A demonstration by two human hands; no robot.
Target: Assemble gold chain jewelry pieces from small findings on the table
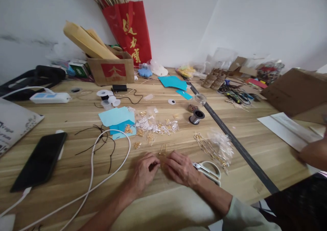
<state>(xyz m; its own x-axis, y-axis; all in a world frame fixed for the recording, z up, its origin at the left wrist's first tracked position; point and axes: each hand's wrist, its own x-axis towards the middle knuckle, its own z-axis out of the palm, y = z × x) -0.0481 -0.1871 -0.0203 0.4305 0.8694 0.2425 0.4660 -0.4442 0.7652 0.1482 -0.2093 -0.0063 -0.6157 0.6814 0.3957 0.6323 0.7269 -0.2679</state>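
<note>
My left hand [146, 171] is closed, its fingertips pinched near the front edge of the wooden table. Close beside it, my right hand [180, 168] rests with its fingers curled together. A thin gold chain [163, 149] lies at the fingertips, between the two hands; what each pinch holds is too small to name. Scissors with pale handles [209, 169] lie by my right wrist. Small bags of gold beads [150, 137] and silver findings [145, 124] are spread beyond the hands. More chains [208, 149] lie to the right.
A white cable [92, 176] loops left of my hands, near a black phone [39, 161]. A wire spool [196, 116] stands beyond. Blue sheets [117, 117], a cardboard box [109, 67] and a red bag [133, 33] are farther back. Another person's hand [314, 154] is at right.
</note>
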